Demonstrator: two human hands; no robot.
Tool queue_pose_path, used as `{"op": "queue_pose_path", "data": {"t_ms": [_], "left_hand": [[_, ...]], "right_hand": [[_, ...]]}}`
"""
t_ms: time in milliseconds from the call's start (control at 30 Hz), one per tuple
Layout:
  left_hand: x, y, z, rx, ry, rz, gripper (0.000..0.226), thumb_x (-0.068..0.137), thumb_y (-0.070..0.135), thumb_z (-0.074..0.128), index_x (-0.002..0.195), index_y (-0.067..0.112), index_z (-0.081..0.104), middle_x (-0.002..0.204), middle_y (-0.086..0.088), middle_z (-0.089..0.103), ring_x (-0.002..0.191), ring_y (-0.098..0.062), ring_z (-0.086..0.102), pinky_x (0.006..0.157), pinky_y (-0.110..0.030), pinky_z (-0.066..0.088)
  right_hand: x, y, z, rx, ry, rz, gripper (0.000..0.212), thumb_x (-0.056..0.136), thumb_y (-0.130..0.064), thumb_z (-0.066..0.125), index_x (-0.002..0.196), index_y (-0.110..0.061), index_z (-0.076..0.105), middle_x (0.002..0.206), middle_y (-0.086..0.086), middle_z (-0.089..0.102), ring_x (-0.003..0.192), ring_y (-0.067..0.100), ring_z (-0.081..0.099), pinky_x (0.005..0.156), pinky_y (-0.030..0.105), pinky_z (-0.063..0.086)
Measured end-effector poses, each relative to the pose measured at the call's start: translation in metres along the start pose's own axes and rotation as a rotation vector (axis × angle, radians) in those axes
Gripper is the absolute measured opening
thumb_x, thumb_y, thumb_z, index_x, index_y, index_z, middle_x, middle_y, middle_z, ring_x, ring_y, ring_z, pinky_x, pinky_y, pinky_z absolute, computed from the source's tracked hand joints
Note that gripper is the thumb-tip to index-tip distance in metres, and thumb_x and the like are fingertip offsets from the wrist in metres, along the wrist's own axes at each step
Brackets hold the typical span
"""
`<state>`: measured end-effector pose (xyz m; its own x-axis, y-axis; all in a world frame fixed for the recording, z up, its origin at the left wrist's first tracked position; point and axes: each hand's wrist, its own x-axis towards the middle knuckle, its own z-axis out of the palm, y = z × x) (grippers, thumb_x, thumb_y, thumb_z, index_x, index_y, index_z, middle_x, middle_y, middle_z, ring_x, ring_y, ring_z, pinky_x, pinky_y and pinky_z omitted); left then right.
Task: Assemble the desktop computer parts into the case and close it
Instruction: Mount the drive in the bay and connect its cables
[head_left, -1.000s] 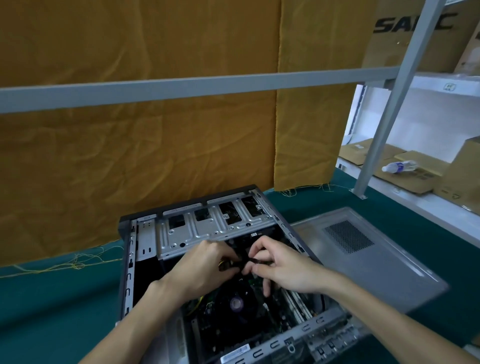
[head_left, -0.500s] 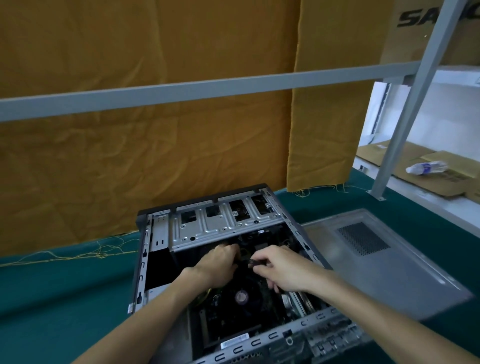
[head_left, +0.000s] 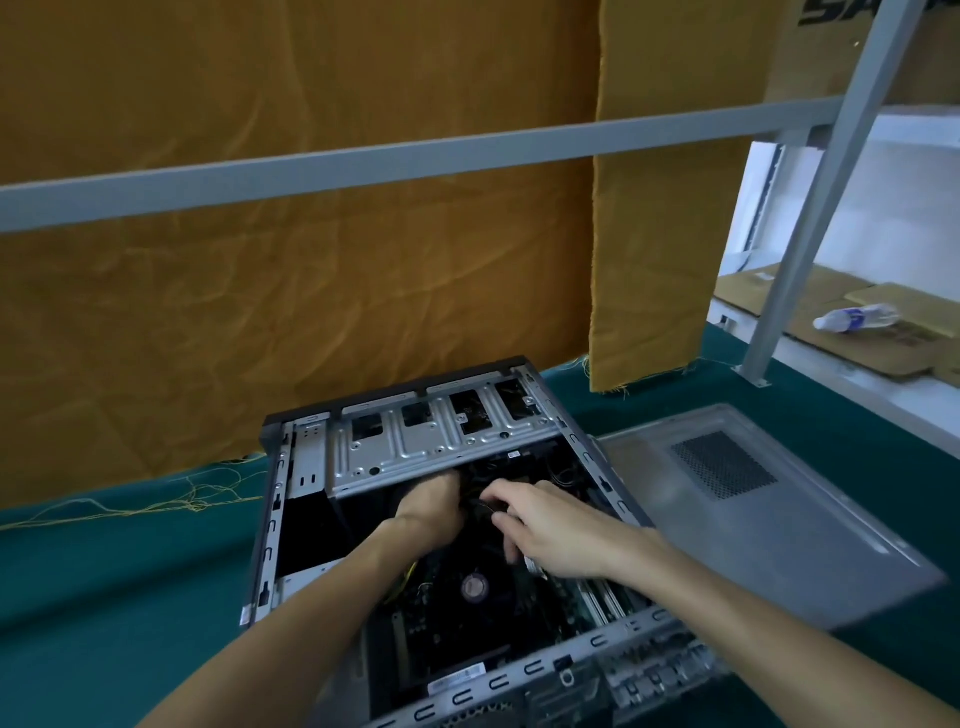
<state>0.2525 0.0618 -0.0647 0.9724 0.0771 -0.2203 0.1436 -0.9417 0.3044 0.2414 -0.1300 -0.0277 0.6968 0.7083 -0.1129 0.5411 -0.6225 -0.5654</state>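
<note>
my left hand (head_left: 434, 506) and right hand (head_left: 545, 525) met deep inside the open case (head_left: 270, 525), both curled on a black cable (head_left: 480, 506) just below the drive cage (head_left: 441, 441), nearer the left, while the side panel (head_left: 779, 519) lay right.

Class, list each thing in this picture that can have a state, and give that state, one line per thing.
Computer case: lying on its side, open.
Side panel: off, flat on the green table beside the case.
Left hand: inside the case, fingers curled on a black cable.
Right hand: inside the case, fingertips pinching the same cable.
Water bottle: lying on its side on cardboard.
</note>
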Motion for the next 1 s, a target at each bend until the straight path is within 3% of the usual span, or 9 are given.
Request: {"op": "queue_pose_path", "data": {"t_ms": [133,267,500,600,667,733,800,867,1000], "left_hand": [[0.005,-0.003,0.001,0.004,-0.052,-0.021,0.033,0.097,0.026,0.058,0.127,0.011,0.058,0.124,-0.015,0.065,0.112,-0.032,0.064,0.088,-0.037,0.051],[0.005,-0.006,0.003,0.043,-0.058,-0.028,0.035,0.098,0.026,0.057,0.128,0.011,0.057,0.127,-0.015,0.064,0.114,-0.033,0.063,0.086,-0.035,0.05],[0.008,-0.006,-0.001,0.069,-0.034,0.009,0.042,0.1,0.032,0.056,0.139,0.016,0.053,0.137,-0.014,0.059,0.122,-0.033,0.059,0.1,-0.042,0.05],[0.008,-0.003,-0.001,0.092,-0.04,0.003,0.041,0.1,0.028,0.056,0.138,0.014,0.054,0.134,-0.014,0.06,0.119,-0.033,0.061,0.098,-0.042,0.051],[0.008,-0.002,0.0,0.131,-0.053,-0.001,0.038,0.1,0.026,0.056,0.135,0.012,0.056,0.131,-0.014,0.062,0.117,-0.033,0.062,0.096,-0.041,0.053],[0.009,-0.002,0.0,0.169,-0.064,-0.008,0.036,0.102,0.027,0.056,0.134,0.011,0.057,0.13,-0.014,0.063,0.117,-0.032,0.063,0.097,-0.04,0.053],[0.011,-0.003,0.002,0.177,-0.062,-0.003,0.037,0.102,0.028,0.056,0.135,0.01,0.055,0.133,-0.014,0.061,0.119,-0.032,0.062,0.098,-0.039,0.052],[0.011,-0.003,0.001,0.164,-0.057,0.013,0.041,0.101,0.032,0.058,0.135,0.01,0.055,0.132,-0.015,0.062,0.118,-0.032,0.062,0.097,-0.039,0.052],[0.009,-0.004,-0.003,0.21,-0.08,0.047,0.042,0.099,0.034,0.059,0.133,0.01,0.056,0.13,-0.016,0.062,0.117,-0.033,0.061,0.099,-0.04,0.051]], "right_hand": [[-0.001,0.0,-0.001,-0.114,0.113,-0.059,0.035,0.11,-0.035,0.038,0.142,-0.032,0.054,0.058,-0.005,0.06,0.055,0.012,0.06,0.075,0.045,0.056],[0.006,-0.005,-0.001,-0.046,0.116,-0.06,0.036,0.11,-0.033,0.04,0.142,-0.028,0.056,0.061,-0.007,0.06,0.049,0.009,0.055,0.056,0.036,0.048],[0.014,-0.01,-0.003,-0.009,0.077,0.013,0.037,0.109,-0.032,0.042,0.144,-0.026,0.051,0.069,-0.009,0.059,0.047,0.014,0.051,0.056,0.047,0.049],[0.017,-0.006,0.0,-0.002,0.094,0.034,0.04,0.109,-0.032,0.042,0.147,-0.024,0.049,0.073,-0.008,0.06,0.046,0.012,0.052,0.05,0.035,0.043],[0.016,-0.004,0.002,0.024,0.067,0.052,0.044,0.107,-0.034,0.045,0.151,-0.025,0.044,0.099,0.004,0.07,0.069,0.012,0.068,0.062,0.034,0.053],[0.014,-0.002,0.003,0.037,0.025,0.064,0.052,0.106,-0.032,0.05,0.155,-0.026,0.037,0.127,0.007,0.064,0.1,0.015,0.07,0.084,0.036,0.057],[0.014,0.001,0.006,0.033,0.021,0.046,0.056,0.105,-0.028,0.051,0.158,-0.023,0.033,0.094,-0.016,0.054,0.077,-0.002,0.056,0.069,0.02,0.047],[0.015,0.005,0.007,0.035,0.046,0.067,0.056,0.105,-0.027,0.051,0.158,-0.021,0.034,0.076,-0.023,0.026,0.061,-0.006,0.031,0.059,0.014,0.029],[0.009,0.008,0.005,0.051,-0.007,0.08,0.056,0.105,-0.026,0.053,0.157,-0.021,0.034,0.073,-0.021,0.033,0.058,0.001,0.054,0.066,0.024,0.045]]}}
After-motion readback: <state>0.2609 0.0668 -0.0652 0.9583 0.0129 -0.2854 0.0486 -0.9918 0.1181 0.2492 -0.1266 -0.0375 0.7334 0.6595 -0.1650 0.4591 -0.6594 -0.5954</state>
